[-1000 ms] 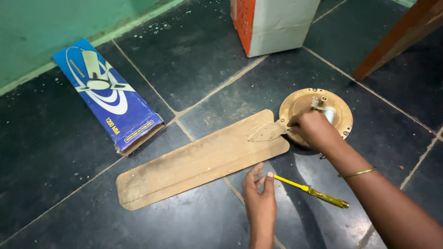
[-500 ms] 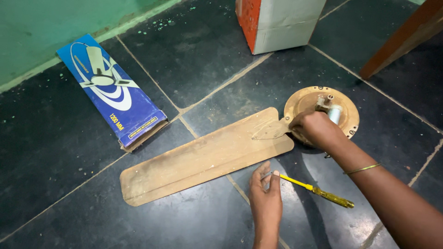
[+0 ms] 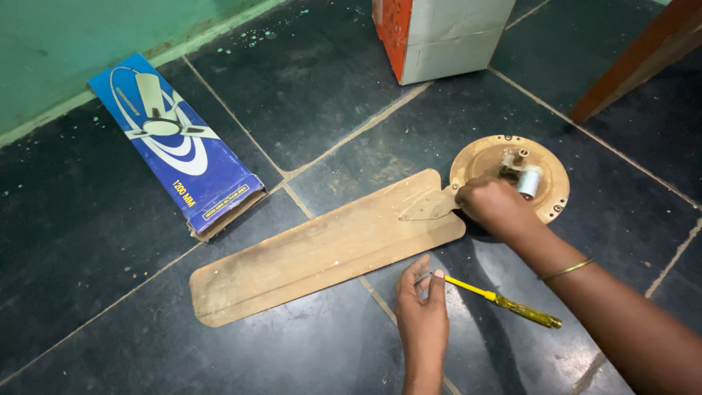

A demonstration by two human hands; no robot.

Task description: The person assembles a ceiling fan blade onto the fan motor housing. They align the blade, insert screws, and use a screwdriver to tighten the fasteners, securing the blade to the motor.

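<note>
A dusty tan ceiling fan blade [image 3: 322,252] lies flat on the dark tiled floor. Its metal bracket [image 3: 428,206] meets a round tan fan motor [image 3: 545,157] with a small silver cylinder on top. My right hand [image 3: 497,208], a thin bangle on its wrist, is closed over the motor's near rim where the bracket joins it. A yellow-handled screwdriver [image 3: 504,300] lies on the floor below. My left hand [image 3: 420,314] rests on the floor, its fingertips pinched at the screwdriver's metal tip beside the blade's edge.
A long blue cardboard box [image 3: 175,143] with a fan picture lies at the left, near the green wall [image 3: 66,51]. An orange and white box [image 3: 439,33] stands at the top. A brown wooden leg [image 3: 636,62] slants in at the top right.
My right hand has slid off the motor's top toward the blade bracket, uncovering the silver cylinder. My left hand stays at the screwdriver tip. The view has shifted slightly.
</note>
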